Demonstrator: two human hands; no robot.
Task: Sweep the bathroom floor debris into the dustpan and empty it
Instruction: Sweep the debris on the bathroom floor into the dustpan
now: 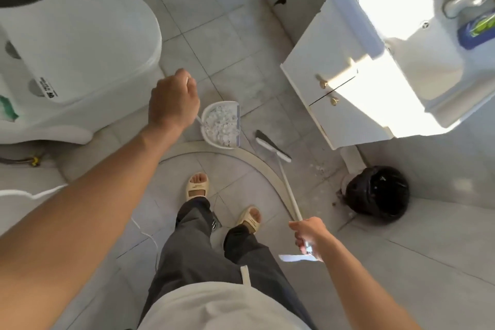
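While both arms reach out over the tiled floor (442, 262):
Left hand (173, 99): grips the dustpan (221, 124) handle; pan apparently just above the floor, full of white debris (221, 123).
Right hand (310, 236): clasps the broom (273, 147) handle, head by the pan.
Stray bits (317, 168): near the black-lined bin (377, 190).

Both arms outstretched, hands curled tight: left (172, 100) forward and high, right (310, 234) lower.

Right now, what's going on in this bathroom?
A person is mid-sweep. The left hand grips the handle of a dustpan full of white debris, near the toilet. The right hand grips the broom, its head on the floor beside the pan. A few crumbs lie near the black bin. The pan is not emptied yet.
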